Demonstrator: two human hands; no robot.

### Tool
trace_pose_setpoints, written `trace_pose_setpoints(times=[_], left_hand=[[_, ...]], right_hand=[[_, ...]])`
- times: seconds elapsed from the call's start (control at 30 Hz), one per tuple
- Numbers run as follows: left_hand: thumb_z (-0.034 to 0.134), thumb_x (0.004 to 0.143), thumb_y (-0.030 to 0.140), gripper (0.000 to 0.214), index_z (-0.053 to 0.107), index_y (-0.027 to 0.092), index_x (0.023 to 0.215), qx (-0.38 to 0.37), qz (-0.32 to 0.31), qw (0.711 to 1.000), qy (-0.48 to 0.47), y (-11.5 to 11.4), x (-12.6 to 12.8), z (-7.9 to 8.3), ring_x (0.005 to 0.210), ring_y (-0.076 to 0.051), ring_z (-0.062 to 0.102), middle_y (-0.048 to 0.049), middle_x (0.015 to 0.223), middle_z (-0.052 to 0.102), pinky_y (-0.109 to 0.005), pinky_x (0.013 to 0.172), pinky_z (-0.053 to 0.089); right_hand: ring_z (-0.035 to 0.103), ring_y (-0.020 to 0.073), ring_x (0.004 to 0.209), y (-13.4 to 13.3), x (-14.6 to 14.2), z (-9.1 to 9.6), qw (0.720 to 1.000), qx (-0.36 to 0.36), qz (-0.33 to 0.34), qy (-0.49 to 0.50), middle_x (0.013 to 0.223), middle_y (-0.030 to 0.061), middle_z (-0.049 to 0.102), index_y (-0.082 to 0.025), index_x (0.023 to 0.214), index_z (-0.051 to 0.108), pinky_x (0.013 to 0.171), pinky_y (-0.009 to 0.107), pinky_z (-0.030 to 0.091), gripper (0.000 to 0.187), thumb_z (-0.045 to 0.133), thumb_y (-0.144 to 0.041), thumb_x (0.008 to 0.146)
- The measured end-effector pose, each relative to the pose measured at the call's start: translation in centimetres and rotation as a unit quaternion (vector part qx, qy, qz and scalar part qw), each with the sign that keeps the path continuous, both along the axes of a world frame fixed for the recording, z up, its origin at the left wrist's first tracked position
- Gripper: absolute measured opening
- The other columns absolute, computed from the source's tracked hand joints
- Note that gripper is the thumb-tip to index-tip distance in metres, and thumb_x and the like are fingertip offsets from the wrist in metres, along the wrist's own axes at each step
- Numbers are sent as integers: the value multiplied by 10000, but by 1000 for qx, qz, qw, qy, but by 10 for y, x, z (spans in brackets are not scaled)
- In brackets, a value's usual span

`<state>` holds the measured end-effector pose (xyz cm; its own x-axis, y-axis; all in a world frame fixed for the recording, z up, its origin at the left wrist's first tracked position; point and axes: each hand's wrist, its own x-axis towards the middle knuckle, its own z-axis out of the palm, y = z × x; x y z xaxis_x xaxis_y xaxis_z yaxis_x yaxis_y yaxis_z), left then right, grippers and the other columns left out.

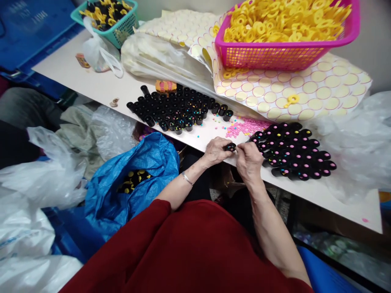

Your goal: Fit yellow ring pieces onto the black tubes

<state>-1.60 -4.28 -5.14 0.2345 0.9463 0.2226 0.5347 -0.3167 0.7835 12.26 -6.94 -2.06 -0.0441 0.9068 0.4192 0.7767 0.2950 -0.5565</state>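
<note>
Both hands are right at the front edge of the bench (336, 199). My left grip (215, 151) is clenched around one small black tube (231, 147), and my right grip (249, 160) has its fingertips pinched onto the same tube from the other side, so it sits between the two, just above the bench edge. I can't tell what exactly is under my right fingertips, it's too small.

To the left of it is a bunch of open black tubes (180, 108) standing upright, with little coloured beads inside. To the right is another bunch (293, 150), lying tilted, most with pink ends. A pile of pink beads (244, 127) is scattered between the two bunches, just behind my hands.

Further back is a pink basket (287, 53) full of yellow rings, sitting on a punched-out sheet (320, 87). A teal basket (120, 30) is in the far left corner. A blue bag (152, 162) hangs open below the bench by my left arm, which has a bracelet (187, 178) on the wrist.
</note>
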Motion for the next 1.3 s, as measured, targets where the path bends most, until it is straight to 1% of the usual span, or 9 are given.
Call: trace_pose_setpoints(times=[0.1,0.33,0.57,0.63,0.73,0.87,1.0,1.17,1.3], left_hand=[[635,687,255,193,679,205,869,11,1,1000,4,0,0,-3,868,-171,573,-4,858,685,-288,798,457],[596,705,246,146,668,200,824,31,-8,999,25,0,0,-5,852,-171,568,-14,819,670,-299,792,458],[608,721,236,151,682,199,848,36,0,999,3,-1,0,-2,863,-166,575,-10,874,689,-292,810,456],[611,719,237,153,683,200,849,37,-1,999,3,-1,0,-2,854,-163,574,-4,854,687,-288,805,456],[622,714,259,162,683,205,855,30,-8,999,20,-1,-1,-2,843,-162,567,5,819,676,-278,781,454],[678,695,342,236,685,208,890,18,2,998,56,1,1,3,839,-171,556,-14,848,672,-288,784,436],[729,642,438,337,684,209,885,22,-2,995,98,3,14,9,811,-190,535,-23,792,638,-308,768,419],[677,701,371,203,652,192,794,-5,-27,998,61,1,42,9,738,-157,529,-4,724,597,-276,712,428],[660,717,345,312,633,180,981,-23,-39,999,-9,4,39,5,740,-137,567,-6,857,648,-255,687,458]], right_hand=[[513,178,753,7,-3,7,997,-9,36,-68,766,41,566,-204,772,601,686,282,400,189,439,-243,860],[467,194,752,11,-5,13,983,-25,40,-175,763,60,560,-187,749,618,645,293,345,230,419,-216,860],[443,201,716,16,-14,21,959,-19,90,-269,702,76,528,-160,717,618,605,309,301,172,463,-96,759],[458,197,711,18,-12,20,966,-21,88,-244,699,71,528,-162,702,610,596,305,317,179,456,-105,775],[492,171,681,13,-4,16,988,-27,95,-120,710,43,537,-179,724,602,592,284,375,189,448,-172,832],[563,162,736,-14,8,4,998,21,55,25,816,52,586,-181,868,603,683,288,455,145,475,-247,858],[594,178,776,-46,12,-15,999,15,12,32,821,62,602,-197,883,594,732,317,489,138,471,-260,875],[600,182,766,-58,11,-31,998,37,32,25,825,81,617,-175,900,616,718,315,505,169,459,-235,886],[603,185,768,-56,10,-32,999,34,30,18,826,83,621,-179,895,621,712,311,500,174,456,-234,887]])
